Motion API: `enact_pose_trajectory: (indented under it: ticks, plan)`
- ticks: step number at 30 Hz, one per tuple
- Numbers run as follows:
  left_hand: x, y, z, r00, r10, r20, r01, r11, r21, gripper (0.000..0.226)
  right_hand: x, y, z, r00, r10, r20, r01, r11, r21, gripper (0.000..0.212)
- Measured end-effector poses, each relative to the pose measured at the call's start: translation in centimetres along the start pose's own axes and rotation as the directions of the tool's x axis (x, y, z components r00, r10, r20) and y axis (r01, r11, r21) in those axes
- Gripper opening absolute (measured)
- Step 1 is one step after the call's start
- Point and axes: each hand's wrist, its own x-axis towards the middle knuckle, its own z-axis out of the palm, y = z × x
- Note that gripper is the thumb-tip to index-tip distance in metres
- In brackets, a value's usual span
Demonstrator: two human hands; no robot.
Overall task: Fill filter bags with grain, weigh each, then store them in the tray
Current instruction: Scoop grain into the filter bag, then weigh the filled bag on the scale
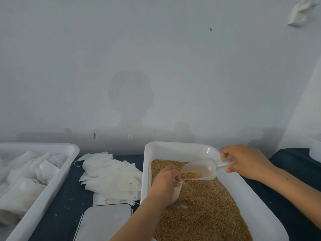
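Note:
A white bin (257, 202) at right holds brown grain (199, 211). My left hand (165, 183) grips a white filter bag (177, 192) upright over the grain, mouth up. My right hand (243, 162) holds the handle of a clear plastic scoop (199, 169). The scoop is tilted toward the bag's mouth with some grain in its lip. A white tray (57, 178) at left contains several filled bags (26, 180). A flat white scale (104, 223) lies at the bottom centre.
A loose pile of empty filter bags (111, 176) lies on the dark tabletop (66, 206) between tray and bin. A few stray grains dot the table. A pale wall stands right behind. A white container edge (315, 148) shows at far right.

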Motion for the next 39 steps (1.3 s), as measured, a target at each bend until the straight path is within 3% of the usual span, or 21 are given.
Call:
enact_pose_trajectory:
  ticks: [10,14,18,21,27,30,32,34,35,37,39]
  plan:
    - [0.1,-0.1,0.1,0.999,-0.047,0.014,0.047,0.999,-0.005,0.018,-0.6,0.1,0.0,0.998,0.033,0.048,-0.034,0.999,0.016,0.021]
    - [0.3,0.2,-0.1,0.986,-0.154,-0.061,0.148,0.985,-0.093,0.016,-1.3,0.2,1.3,0.973,0.077,0.219,-0.11,0.983,0.147,0.023]
    - [0.6,0.4,-1.0,0.946,-0.288,-0.146,0.236,0.926,-0.295,0.009,-2.5,-1.2,5.5,0.91,0.134,0.393,-0.229,0.951,0.207,0.014]
    - [0.5,0.6,-1.4,0.926,-0.349,-0.145,0.261,0.869,-0.42,0.021,-3.3,-2.5,9.0,0.885,0.164,0.435,-0.281,0.934,0.22,0.046]
    - [0.3,1.1,-2.0,0.942,-0.305,-0.139,0.181,0.811,-0.557,0.02,-3.5,-4.3,11.0,0.892,0.219,0.395,-0.251,0.967,0.032,0.063]
    - [0.0,1.8,-2.8,0.967,-0.218,-0.131,0.085,0.761,-0.643,0.02,-2.8,-5.0,9.7,0.952,0.102,0.287,-0.171,0.959,0.227,0.06]
    - [-0.2,2.3,-3.6,0.975,-0.163,-0.151,0.02,0.743,-0.669,0.02,-2.3,-6.1,8.2,0.984,0.006,0.179,-0.111,0.806,0.582,0.054]
    - [-0.4,2.9,-4.7,0.978,-0.098,-0.186,-0.055,0.733,-0.678,0.02,-2.3,-7.8,6.4,0.996,0.01,0.085,-0.077,0.541,0.837,0.041]
    - [-0.5,3.2,-5.4,0.976,-0.07,-0.205,-0.091,0.725,-0.683,0.02,-2.4,-8.6,5.8,0.998,0.041,0.038,-0.052,0.429,0.902,0.031]
    - [-1.1,3.7,-7.0,0.966,-0.035,-0.256,-0.157,0.711,-0.685,0.019,-2.6,-10.0,4.6,0.992,0.118,-0.052,0.009,0.343,0.939,0.011]
    - [-2.0,3.9,-8.8,0.945,-0.023,-0.326,-0.209,0.725,-0.657,0.013,-3.1,-11.8,3.5,0.984,0.14,-0.111,0.073,0.252,0.965,0.016]
